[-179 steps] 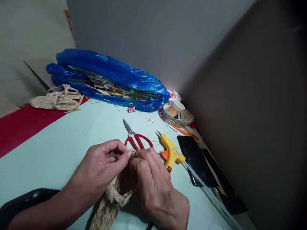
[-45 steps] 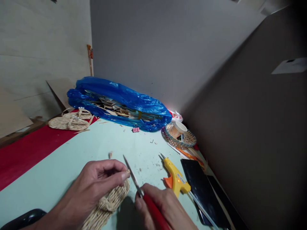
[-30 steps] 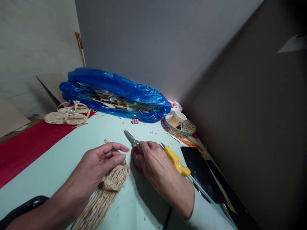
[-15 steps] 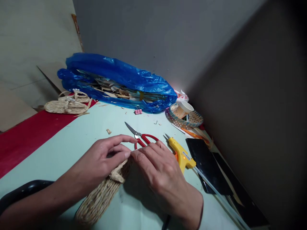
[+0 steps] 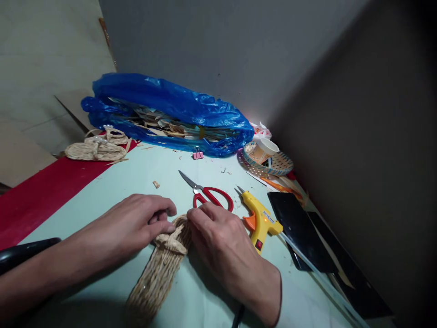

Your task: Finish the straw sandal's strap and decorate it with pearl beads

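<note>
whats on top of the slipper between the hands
A strap crosses the woven slipper near its far end, the left hand partly over it. The right hand covers part of the far edge; what lies beneath cannot be seen.

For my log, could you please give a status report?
Left hand at strap, right hand at far end of woven slipper. Scissors just beyond right hand.

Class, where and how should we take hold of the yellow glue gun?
Take the yellow glue gun by its handle, probably from the near side: the handle points nearward, the orange trigger faces left, and the metal tip points away.
</note>
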`<state>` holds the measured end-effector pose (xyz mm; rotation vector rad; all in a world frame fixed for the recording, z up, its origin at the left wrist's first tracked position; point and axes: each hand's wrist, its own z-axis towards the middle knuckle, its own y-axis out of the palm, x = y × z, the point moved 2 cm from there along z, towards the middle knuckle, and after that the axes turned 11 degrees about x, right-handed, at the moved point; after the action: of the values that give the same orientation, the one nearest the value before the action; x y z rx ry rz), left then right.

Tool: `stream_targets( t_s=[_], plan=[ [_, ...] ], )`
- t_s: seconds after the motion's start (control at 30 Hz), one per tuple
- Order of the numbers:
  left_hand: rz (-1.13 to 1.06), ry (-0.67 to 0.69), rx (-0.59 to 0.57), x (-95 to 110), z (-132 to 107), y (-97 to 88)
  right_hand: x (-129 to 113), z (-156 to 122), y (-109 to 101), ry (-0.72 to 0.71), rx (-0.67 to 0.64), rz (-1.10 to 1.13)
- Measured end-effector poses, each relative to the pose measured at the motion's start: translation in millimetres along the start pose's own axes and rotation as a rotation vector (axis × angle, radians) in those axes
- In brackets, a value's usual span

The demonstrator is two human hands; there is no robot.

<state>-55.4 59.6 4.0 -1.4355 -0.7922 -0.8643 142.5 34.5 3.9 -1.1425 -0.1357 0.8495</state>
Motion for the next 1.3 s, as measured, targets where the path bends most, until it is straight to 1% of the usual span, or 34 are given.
stream_targets(
  t_s=[0.1,0.13,0.3,0.43,0.5,0.57,0.67,0.73,0.8,0.9,0.97,1.07,1.13,1.2,1.3],
  plan=[
    [0.265,0.127,-0.125,0.9,-0.5,3.5,-0.2,-0.5,1.6,0.049,-0.001,0.083],
    [0.289,0.121,-0.132,1.8,-0.3,4.5,-0.7,-0.6,1.8,0.062,0.005,0.116],
    [0.225,0.025,-0.173,4.8,0.2,9.7,-3.1,-1.3,1.6,0.159,0.056,0.233],
    [0.175,-0.055,-0.304,0.0,-0.9,12.4,-4.8,-1.8,2.0,0.150,0.087,0.261],
    [0.161,-0.082,-0.342,-1.9,-2.3,12.0,-5.9,-2.9,1.2,0.140,0.103,0.296],
    [0.102,-0.127,-0.350,-2.2,-4.4,10.8,-7.3,-4.6,-1.0,0.144,0.134,0.332],
    [-0.077,-0.185,-0.371,-0.3,-7.8,10.6,-9.6,-6.9,-4.9,0.151,0.214,0.400],
    [-0.195,-0.182,-0.373,1.1,-8.8,11.4,-10.3,-7.8,-6.4,0.156,0.271,0.453],
    [-0.264,-0.164,-0.373,1.9,-8.8,12.5,-9.7,-8.0,-6.8,0.161,0.319,0.492],
    [-0.264,-0.159,-0.387,3.2,-8.7,13.3,-7.6,-7.1,-7.1,0.169,0.368,0.490],
    [-0.238,-0.168,-0.386,5.6,-9.0,12.7,-6.9,-6.5,-7.5,0.190,0.375,0.499],
    [-0.208,-0.153,-0.321,10.7,-9.4,10.3,-8.0,-6.4,-8.1,0.228,0.373,0.543],
    [-0.202,-0.150,-0.298,12.7,-9.7,9.5,-9.2,-6.7,-8.5,0.230,0.379,0.551],
    [-0.221,-0.172,-0.321,12.8,-10.2,10.2,-9.7,-6.6,-8.5,0.217,0.390,0.546],
    [-0.301,-0.206,-0.392,12.6,-10.8,13.1,-9.0,-5.4,-7.5,0.216,0.393,0.548]
  ],
)
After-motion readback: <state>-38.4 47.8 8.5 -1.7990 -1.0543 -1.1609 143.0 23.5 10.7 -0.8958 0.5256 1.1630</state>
